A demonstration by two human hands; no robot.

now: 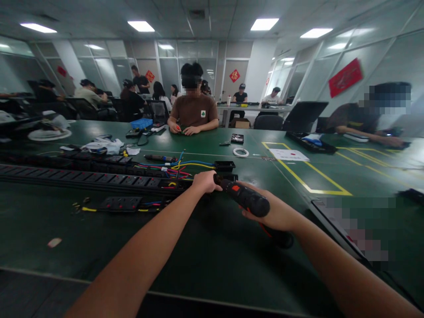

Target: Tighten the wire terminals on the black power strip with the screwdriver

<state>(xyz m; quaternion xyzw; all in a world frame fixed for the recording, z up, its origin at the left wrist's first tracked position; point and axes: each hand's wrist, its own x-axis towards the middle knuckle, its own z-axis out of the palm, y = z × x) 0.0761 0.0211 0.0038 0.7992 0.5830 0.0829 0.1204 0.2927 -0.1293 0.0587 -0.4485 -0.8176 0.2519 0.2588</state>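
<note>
My right hand (276, 207) is wrapped around the handle of a black cordless drill (248, 198) with orange accents. The drill lies level, its front end pointing away and to the left. At that end my left hand (205, 180) is closed, fingers curled down beside the tool's tip; what they pinch is hidden. A long black power strip (115, 179) runs in from the left and its right end passes under my left hand. Just beyond, loose coloured wires (179, 167) lead to a black socket end piece (225, 165).
Nearer me lies a short socket module (121, 203) with small brass parts (79, 206). A screwdriver-like tool (160, 157), a white tape roll (240, 152) and a blue basket (141, 123) lie farther off. A co-worker (194, 108) sits opposite; another (361, 117) works at right.
</note>
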